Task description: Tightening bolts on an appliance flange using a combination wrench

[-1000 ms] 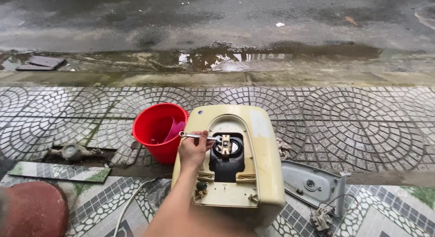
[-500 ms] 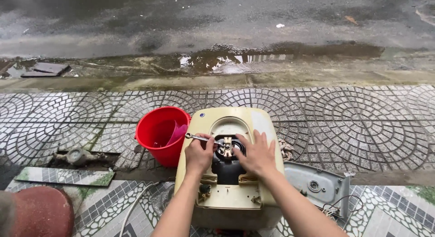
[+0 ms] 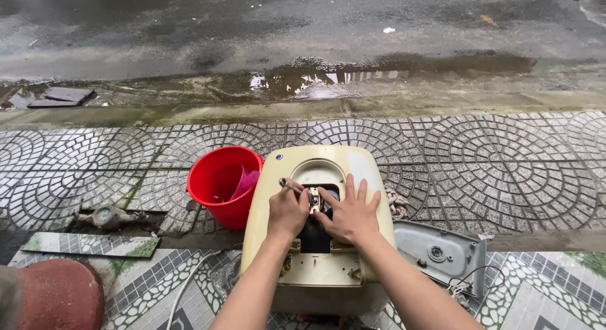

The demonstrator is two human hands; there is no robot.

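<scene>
Slip risk: left hand (image 3: 287, 211) closed around metal tool (image 3: 291, 186), tip at fitting (image 3: 314, 199) in dark opening of cream housing (image 3: 319, 260) on wet paving, near centre. Right hand (image 3: 351, 215) spread flat beside fitting; could get jabbed. Red bucket (image 3: 221, 181) just left could tip.

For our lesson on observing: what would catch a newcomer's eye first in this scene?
Two bare hands at centre: the left hand grips a metal tool, and the right hand lies flat on a cream appliance casing. A bright red bucket stands just left of it on the patterned paving.
</scene>
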